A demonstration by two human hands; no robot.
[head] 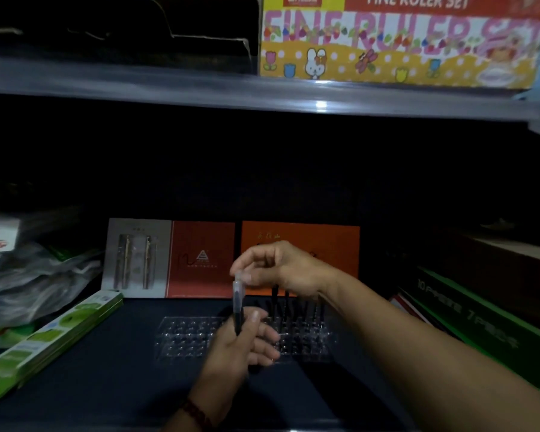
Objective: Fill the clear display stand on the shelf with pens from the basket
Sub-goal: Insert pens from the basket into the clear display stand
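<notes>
Upright, pen point(238, 302) hovers over stand's point(181, 338) vacant left holes.

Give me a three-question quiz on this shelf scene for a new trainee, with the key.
1. True or false: the left hand and the right hand hold the same pen.
2. Multiple choice: the standing pens occupy which part of the clear display stand? A) its left side B) its right side C) every hole
3. Fill in: the colourful box on the upper shelf reads "FINE ____ SET".

Key: 1 true; 2 B; 3 RULER.
</notes>
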